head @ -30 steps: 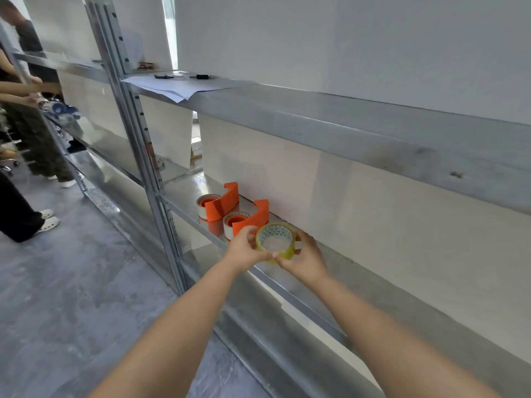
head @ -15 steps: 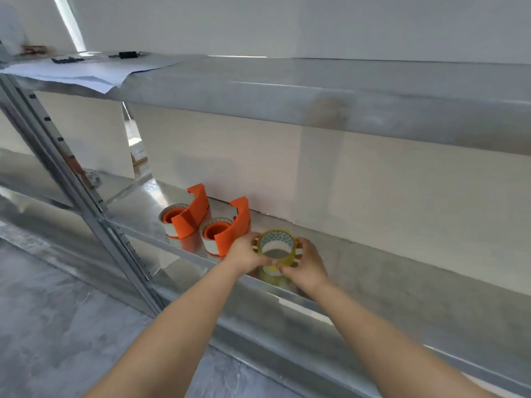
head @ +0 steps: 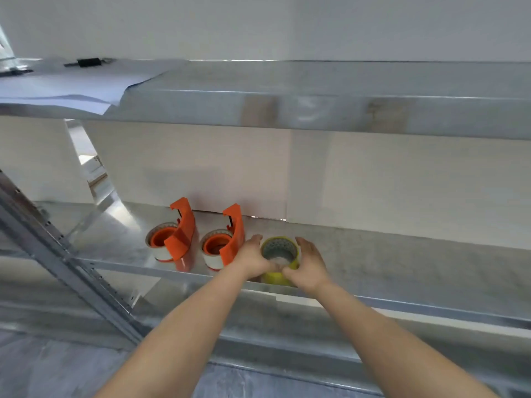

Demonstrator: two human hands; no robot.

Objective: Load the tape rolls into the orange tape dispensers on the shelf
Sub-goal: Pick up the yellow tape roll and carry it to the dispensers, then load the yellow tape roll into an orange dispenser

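Observation:
A yellow tape roll [head: 280,248] rests flat on the metal shelf [head: 402,259], its hollow core facing up. My left hand [head: 253,258] grips its left side and my right hand [head: 309,262] grips its right side. Just left of my left hand stand two orange tape dispensers, one nearer [head: 230,239] and one farther left [head: 181,232]. Each holds a pale tape roll around its orange hub.
An upper metal shelf [head: 316,101] juts out overhead, with white paper [head: 66,87] and a black clip [head: 89,62] on its left end. A perforated steel upright [head: 66,262] slants at the left. White wall panels back the shelf.
The yellow roll, held tilted above the shelf edge a second ago, now lies flat on the shelf between both hands. My view has swung to the right and closer.

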